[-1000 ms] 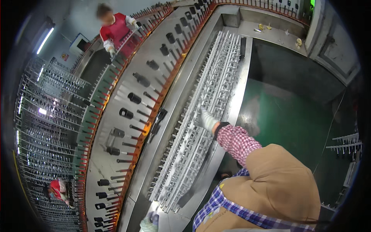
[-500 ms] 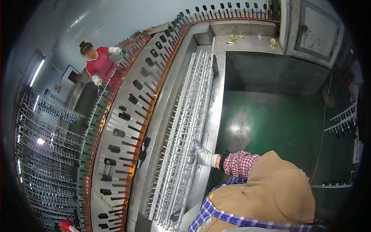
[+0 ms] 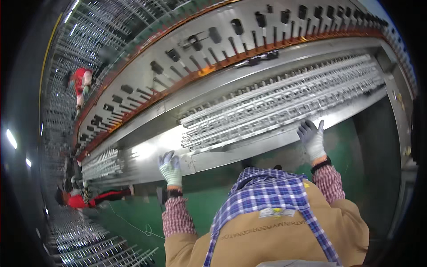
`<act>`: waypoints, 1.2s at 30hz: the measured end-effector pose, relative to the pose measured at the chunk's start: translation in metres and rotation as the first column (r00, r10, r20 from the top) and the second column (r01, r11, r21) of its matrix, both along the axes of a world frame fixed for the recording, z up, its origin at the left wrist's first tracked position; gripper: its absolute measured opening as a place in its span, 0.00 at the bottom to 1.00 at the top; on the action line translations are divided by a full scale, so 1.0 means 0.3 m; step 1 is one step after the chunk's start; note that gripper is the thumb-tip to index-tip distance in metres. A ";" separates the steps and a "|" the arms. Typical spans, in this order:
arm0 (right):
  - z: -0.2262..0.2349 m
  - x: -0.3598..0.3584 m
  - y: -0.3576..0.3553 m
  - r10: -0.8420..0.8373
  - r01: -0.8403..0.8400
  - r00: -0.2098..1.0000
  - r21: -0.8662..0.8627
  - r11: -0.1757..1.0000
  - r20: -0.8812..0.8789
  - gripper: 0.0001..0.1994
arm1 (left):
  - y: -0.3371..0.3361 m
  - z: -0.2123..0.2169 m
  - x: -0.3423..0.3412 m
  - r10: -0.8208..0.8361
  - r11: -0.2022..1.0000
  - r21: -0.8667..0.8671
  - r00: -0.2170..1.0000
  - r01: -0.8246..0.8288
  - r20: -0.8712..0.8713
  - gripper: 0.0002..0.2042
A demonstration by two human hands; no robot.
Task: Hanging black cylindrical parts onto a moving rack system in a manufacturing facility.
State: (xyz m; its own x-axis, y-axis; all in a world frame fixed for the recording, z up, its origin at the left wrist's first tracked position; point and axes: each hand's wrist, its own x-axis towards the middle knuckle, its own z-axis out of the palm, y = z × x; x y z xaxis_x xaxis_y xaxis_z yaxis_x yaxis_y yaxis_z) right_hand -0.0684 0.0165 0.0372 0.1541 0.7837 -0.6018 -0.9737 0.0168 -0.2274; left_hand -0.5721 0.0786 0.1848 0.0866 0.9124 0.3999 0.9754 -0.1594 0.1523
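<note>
My left hand (image 3: 170, 170), in a striped, grey-palmed work glove, is held up at the bench's front edge with its fingers apart and nothing in it. To the right, my right hand (image 3: 312, 139) wears a similar glove. Its fingers are spread and empty over the front rim, close to the racks; whether they touch the metal I cannot tell. Between and beyond both hands lies a stack of long silvery metal racks (image 3: 275, 107) with rows of short prongs. They rest lengthwise in the steel bench (image 3: 164, 144).
Behind the bench runs a curved conveyor (image 3: 195, 82) with upright spindles, several bearing dark cylindrical parts. Dark pieces (image 3: 257, 59) lie on the ledge before it. A second rack pile (image 3: 102, 164) is at the left. People in red (image 3: 80, 200) are at far left; racks hang behind.
My view has swung round, so the bench now runs across it. My right hand, on the racks before, is now at the front rim; my left hand has come into sight.
</note>
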 end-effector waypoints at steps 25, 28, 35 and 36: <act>0.321 -0.599 0.247 0.293 -0.346 0.240 -0.200 0.917 0.926 0.14 | 1.109 -0.289 0.234 -0.154 0.987 0.080 0.691 0.139 0.706 0.20; 0.354 -0.553 0.233 0.287 -0.323 0.320 -0.181 0.929 0.903 0.15 | 1.288 -0.326 0.091 0.126 0.947 -0.303 0.745 0.106 0.655 0.19; 0.301 -0.327 0.260 0.244 -0.188 0.451 -0.176 0.966 0.858 0.15 | 0.957 -0.102 0.532 -0.180 0.973 -0.074 0.915 0.221 0.362 0.11; 0.291 -0.290 0.278 0.236 -0.223 0.468 -0.145 0.964 0.852 0.16 | 0.908 -0.106 0.692 -0.399 0.796 0.241 0.182 0.555 0.899 0.14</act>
